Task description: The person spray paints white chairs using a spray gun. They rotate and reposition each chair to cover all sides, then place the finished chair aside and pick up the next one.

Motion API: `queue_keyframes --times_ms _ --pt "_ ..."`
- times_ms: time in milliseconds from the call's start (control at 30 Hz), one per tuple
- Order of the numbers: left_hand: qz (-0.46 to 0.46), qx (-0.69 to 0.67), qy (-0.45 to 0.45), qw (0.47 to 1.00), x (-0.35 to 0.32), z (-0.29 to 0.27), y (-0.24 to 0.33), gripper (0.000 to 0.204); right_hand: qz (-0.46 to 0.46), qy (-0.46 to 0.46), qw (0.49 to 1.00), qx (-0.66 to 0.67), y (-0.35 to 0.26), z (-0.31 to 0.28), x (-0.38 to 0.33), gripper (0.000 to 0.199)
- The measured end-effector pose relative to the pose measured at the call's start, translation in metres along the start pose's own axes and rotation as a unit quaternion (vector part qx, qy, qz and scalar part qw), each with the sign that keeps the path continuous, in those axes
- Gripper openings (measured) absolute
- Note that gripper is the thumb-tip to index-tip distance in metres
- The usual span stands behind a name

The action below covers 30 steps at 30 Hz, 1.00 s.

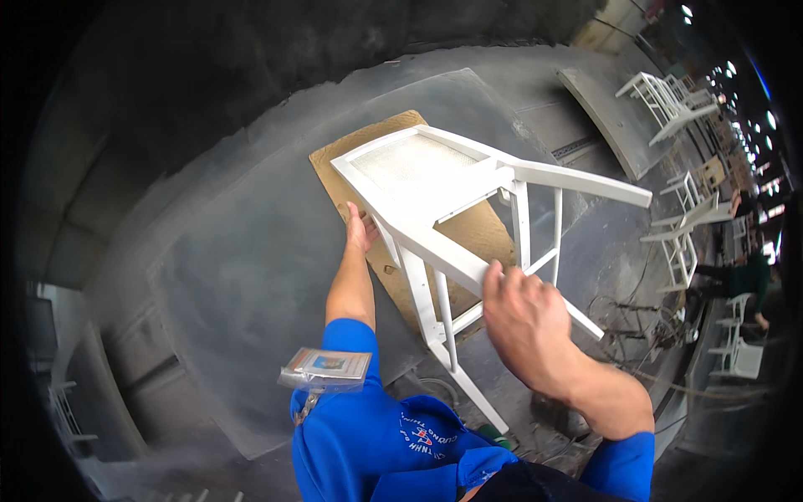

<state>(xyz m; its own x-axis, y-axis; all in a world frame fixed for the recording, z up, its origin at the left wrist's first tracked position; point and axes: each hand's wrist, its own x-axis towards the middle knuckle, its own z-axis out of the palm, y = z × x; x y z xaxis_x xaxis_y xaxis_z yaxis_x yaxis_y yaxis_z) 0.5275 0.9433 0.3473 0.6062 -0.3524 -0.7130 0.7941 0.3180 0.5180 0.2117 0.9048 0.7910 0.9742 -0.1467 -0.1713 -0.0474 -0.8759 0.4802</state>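
Observation:
A white chair [456, 201] lies tilted over on a brown cardboard sheet [335, 171], its legs toward me and to the right. A pale textured panel fills part of its frame at the far end. My right hand [527, 322] is closed round the end of a long white bar on the chair's near side. Beside the chair's left edge is my left hand [360, 228], thumb and fingers stretched out, close against the frame. The frame partly hides its fingertips, so I cannot tell how firmly they touch.
Under the cardboard is a broad grey board [242, 251]. More white chairs [665, 105] stand at the far right, near another grey board [606, 125]. A person in dark clothes [749, 280] is at the right rim. A plastic-sleeved card [326, 368] hangs by my left upper arm.

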Motion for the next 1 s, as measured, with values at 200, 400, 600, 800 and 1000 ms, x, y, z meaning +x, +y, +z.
queue_keyframes --times_ms 200,400,600,800,1000 --pt "0.041 -0.128 -0.069 0.989 0.012 0.02 -0.017 0.075 0.005 -0.024 0.996 0.089 0.08 -0.002 -0.058 0.054" --pt "0.124 -0.223 0.059 0.965 -0.055 0.063 -0.006 0.054 -0.026 -0.018 0.997 0.073 0.213 -0.005 -0.053 0.073" --pt "0.288 -0.119 0.162 0.936 -0.156 0.111 0.176 0.07 -0.066 0.097 0.981 0.156 0.292 -0.053 -0.043 0.067" --pt "0.51 -0.054 0.122 0.85 -0.367 0.124 0.361 0.063 -0.105 0.278 0.894 0.336 0.267 -0.013 -0.089 0.068" --pt "0.7 0.176 0.089 0.686 -0.526 0.076 0.336 0.041 0.032 0.2 0.773 0.601 0.041 0.166 -0.059 0.072"
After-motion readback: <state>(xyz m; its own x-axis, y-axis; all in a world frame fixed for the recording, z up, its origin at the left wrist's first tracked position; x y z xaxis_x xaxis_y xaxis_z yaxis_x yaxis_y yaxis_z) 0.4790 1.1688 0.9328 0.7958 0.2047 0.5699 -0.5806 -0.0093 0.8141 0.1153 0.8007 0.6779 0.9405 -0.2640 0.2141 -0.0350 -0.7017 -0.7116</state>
